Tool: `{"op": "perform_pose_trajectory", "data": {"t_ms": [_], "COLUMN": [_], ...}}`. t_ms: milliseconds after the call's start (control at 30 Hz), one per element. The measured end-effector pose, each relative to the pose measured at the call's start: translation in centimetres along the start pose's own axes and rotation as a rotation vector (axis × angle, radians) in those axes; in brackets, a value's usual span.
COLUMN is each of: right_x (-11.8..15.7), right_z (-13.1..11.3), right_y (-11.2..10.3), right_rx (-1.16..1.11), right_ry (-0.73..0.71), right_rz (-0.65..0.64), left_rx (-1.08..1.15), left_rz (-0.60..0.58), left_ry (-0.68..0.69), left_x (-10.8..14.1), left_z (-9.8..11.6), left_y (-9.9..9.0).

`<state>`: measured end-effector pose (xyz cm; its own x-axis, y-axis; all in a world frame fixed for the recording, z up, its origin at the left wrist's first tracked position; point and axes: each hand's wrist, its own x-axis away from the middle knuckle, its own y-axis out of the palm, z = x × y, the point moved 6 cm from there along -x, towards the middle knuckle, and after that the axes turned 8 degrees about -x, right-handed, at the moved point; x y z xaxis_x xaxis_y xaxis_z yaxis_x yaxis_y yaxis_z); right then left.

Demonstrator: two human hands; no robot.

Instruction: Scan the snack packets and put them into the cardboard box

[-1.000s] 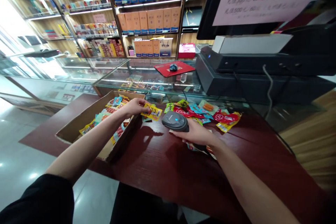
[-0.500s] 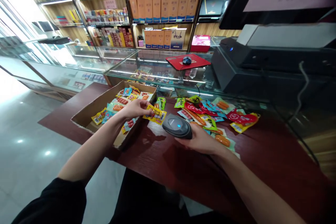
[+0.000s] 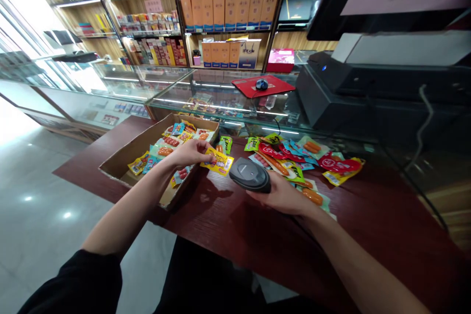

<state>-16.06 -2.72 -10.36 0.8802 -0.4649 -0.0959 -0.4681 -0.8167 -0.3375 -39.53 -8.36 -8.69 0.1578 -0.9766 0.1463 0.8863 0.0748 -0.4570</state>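
Note:
My left hand (image 3: 193, 153) pinches a yellow snack packet (image 3: 220, 161) by its left end, above the dark red tabletop. In my right hand (image 3: 281, 192) is a dark grey barcode scanner (image 3: 250, 175), its head pointing left at the packet with a small gap between them. Under and beside my left forearm stands a low cardboard box (image 3: 136, 143) with several sausage packets in it. A green packet (image 3: 226, 145) lies just behind the yellow one. To the right of the scanner spreads a pile of mixed snack packets, among them a red packet (image 3: 333, 163).
Behind the wooden tabletop (image 3: 206, 218) runs a glass display counter (image 3: 172, 89), bearing a red mat (image 3: 283, 87) with a computer mouse (image 3: 261, 84). Dark machine housing (image 3: 342, 93) and a monitor (image 3: 331, 14) rise at the right. Shelves with orange boxes (image 3: 231, 11) line the wall.
The light patch from the scanner by the yellow packet is gone, and so is its blue indicator glow. The scanner has shifted very slightly right. My left hand keeps its grip.

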Motion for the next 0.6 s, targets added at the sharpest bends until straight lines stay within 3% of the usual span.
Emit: {"op": "perform_pose_trajectory", "data": {"t_ms": [367, 467, 600], "right_x": [0.0, 0.0, 0.0], "right_z": [0.2, -0.3, -0.9], "right_y": [0.1, 0.0, -0.3], "right_rx": [-0.022, -0.039, 0.0], "right_ry": [0.024, 0.05, 0.087], "right_rz": [-0.001, 0.012, 0.034], "left_rx": [0.083, 0.128, 0.149], "left_rz": [0.002, 0.082, 0.262], "left_ry": [-0.045, -0.048, -0.079], "left_x": [0.1, 0.7, 3.2], "left_z": [0.1, 0.2, -0.1], "left_y": [-0.3, -2.1, -6.7]}}
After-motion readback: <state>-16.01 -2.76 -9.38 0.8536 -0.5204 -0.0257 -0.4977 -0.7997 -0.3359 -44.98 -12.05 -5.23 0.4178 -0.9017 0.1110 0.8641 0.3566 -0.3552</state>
